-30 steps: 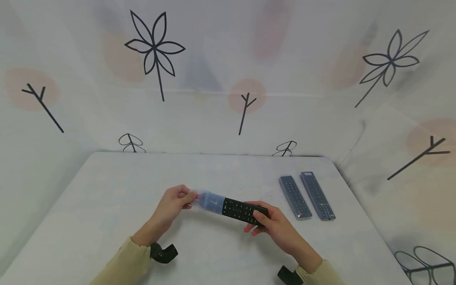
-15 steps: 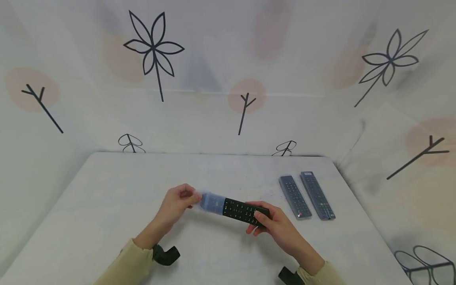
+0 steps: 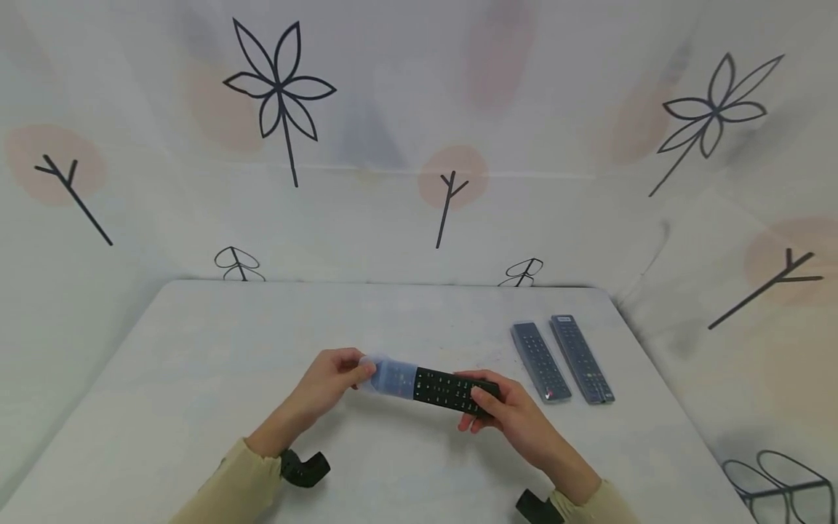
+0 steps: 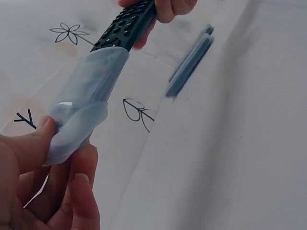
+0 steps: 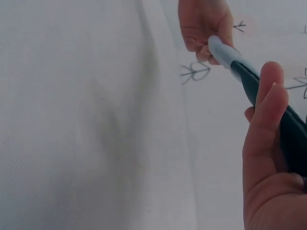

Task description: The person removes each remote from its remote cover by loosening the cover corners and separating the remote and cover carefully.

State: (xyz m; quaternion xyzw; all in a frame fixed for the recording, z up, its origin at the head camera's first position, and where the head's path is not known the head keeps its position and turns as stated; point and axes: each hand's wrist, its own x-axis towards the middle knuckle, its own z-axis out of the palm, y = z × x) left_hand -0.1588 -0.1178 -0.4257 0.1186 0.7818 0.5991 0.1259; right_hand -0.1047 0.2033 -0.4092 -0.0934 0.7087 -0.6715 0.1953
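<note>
A black remote control (image 3: 441, 388) is held above the table, its left part inside a translucent bluish plastic sleeve (image 3: 396, 378). My right hand (image 3: 513, 415) grips the bare end of the remote, thumb on the button face and fingers underneath. My left hand (image 3: 332, 380) pinches the loose end of the sleeve between thumb and fingers. In the left wrist view that sleeve end (image 4: 79, 127) is folded over beyond the remote's tip. From the right wrist view, the dark side of the remote (image 5: 249, 84) runs past my right fingers toward the left hand.
Two more remotes in bluish sleeves, a shorter one (image 3: 541, 362) and a longer one (image 3: 582, 358), lie side by side at the table's right. The white table (image 3: 216, 349) ends at a patterned cloth backdrop (image 3: 373, 218).
The left hand has moved slightly right and closer to the remote, and the sleeve's loose end looks more bunched. The right hand and remote have shifted slightly right.
</note>
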